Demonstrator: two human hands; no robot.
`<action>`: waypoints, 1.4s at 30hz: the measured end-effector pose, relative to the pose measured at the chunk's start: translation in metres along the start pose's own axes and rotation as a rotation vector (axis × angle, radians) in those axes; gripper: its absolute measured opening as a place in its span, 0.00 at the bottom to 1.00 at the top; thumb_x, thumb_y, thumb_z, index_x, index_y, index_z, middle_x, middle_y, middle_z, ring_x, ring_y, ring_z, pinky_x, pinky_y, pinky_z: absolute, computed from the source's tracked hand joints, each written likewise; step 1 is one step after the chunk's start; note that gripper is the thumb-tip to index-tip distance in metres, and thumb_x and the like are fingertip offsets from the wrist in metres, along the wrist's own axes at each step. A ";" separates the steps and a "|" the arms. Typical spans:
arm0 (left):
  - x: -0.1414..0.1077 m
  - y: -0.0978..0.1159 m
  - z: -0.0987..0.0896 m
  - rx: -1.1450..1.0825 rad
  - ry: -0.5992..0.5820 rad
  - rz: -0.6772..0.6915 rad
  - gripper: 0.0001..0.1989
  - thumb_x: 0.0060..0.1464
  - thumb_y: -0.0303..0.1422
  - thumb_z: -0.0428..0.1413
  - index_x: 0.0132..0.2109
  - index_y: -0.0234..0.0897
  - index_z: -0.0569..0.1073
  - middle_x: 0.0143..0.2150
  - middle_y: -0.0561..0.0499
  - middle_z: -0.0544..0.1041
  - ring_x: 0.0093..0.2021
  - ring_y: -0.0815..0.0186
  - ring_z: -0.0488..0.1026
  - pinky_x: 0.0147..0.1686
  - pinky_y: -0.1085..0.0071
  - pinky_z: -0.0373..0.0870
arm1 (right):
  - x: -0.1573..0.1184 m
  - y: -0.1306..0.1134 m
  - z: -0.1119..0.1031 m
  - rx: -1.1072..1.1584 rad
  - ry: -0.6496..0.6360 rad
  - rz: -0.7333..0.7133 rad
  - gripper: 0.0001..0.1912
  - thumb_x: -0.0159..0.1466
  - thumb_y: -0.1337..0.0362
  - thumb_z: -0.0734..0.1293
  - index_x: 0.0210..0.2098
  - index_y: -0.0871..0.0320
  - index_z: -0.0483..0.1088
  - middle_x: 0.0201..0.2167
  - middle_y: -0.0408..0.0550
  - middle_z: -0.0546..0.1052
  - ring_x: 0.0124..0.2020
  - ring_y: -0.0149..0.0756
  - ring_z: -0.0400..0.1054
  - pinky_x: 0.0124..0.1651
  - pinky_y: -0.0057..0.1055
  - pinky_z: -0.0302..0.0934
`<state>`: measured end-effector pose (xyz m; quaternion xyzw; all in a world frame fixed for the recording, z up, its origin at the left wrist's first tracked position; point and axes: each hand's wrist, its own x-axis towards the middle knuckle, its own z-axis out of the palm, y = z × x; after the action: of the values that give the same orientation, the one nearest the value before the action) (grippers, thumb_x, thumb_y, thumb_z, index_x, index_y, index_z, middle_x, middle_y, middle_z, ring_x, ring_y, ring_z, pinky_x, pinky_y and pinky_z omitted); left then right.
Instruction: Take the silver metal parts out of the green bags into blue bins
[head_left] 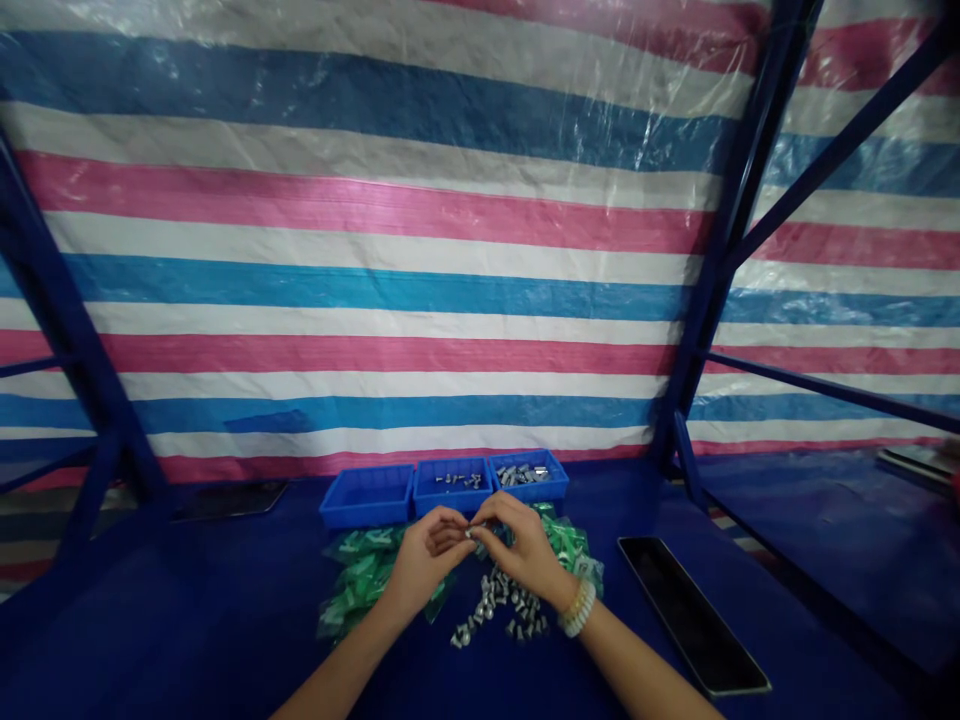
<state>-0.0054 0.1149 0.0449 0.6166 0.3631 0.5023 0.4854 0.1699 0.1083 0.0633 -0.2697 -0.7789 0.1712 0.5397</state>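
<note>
Tarpaulin wall (360, 290), blue steel rack (739, 200), blue tabletop (187, 620), loose metal fasteners (495, 605)

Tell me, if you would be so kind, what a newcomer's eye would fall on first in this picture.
The large pink, blue and white striped tarpaulin fills the background. Low in the middle, the left hand and right hand meet at a small silver part, above loose silver fasteners and green plastic packets. Just beyond them stand three blue plastic trays, two of them holding metal parts.
</note>
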 end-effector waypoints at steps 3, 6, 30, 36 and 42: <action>-0.002 -0.004 0.005 0.034 0.039 0.026 0.13 0.45 0.36 0.65 0.35 0.35 0.72 0.31 0.52 0.76 0.33 0.65 0.75 0.37 0.69 0.72 | 0.000 0.002 0.001 -0.010 0.007 0.041 0.04 0.64 0.66 0.65 0.33 0.56 0.71 0.30 0.45 0.72 0.33 0.35 0.67 0.37 0.31 0.61; -0.003 -0.006 0.006 0.101 0.094 0.110 0.11 0.48 0.36 0.63 0.36 0.36 0.73 0.32 0.51 0.76 0.34 0.64 0.75 0.38 0.69 0.72 | -0.002 0.005 0.005 -0.021 -0.004 0.098 0.06 0.65 0.67 0.63 0.31 0.57 0.70 0.28 0.44 0.71 0.31 0.34 0.66 0.36 0.29 0.60; -0.005 0.037 -0.017 0.936 -0.728 0.271 0.14 0.41 0.41 0.67 0.31 0.38 0.73 0.26 0.57 0.74 0.28 0.66 0.71 0.37 0.69 0.61 | -0.002 0.026 -0.002 0.081 0.178 0.244 0.10 0.65 0.67 0.61 0.42 0.58 0.73 0.30 0.45 0.76 0.32 0.35 0.71 0.38 0.30 0.64; -0.011 0.025 -0.010 0.956 -0.791 0.224 0.12 0.44 0.38 0.67 0.32 0.39 0.74 0.28 0.56 0.75 0.29 0.66 0.71 0.33 0.72 0.60 | -0.002 0.020 -0.002 0.064 0.161 0.251 0.09 0.65 0.66 0.61 0.40 0.57 0.73 0.29 0.45 0.76 0.31 0.35 0.71 0.36 0.29 0.64; -0.006 0.010 -0.005 0.954 -0.642 0.225 0.05 0.49 0.31 0.64 0.33 0.38 0.76 0.31 0.53 0.74 0.31 0.66 0.71 0.31 0.74 0.62 | -0.002 0.020 -0.003 0.054 0.162 0.263 0.09 0.65 0.65 0.61 0.38 0.57 0.74 0.28 0.45 0.77 0.30 0.35 0.71 0.36 0.30 0.64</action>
<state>-0.0119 0.1074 0.0526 0.9230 0.3162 0.1197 0.1837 0.1774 0.1228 0.0517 -0.3680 -0.6857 0.2389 0.5808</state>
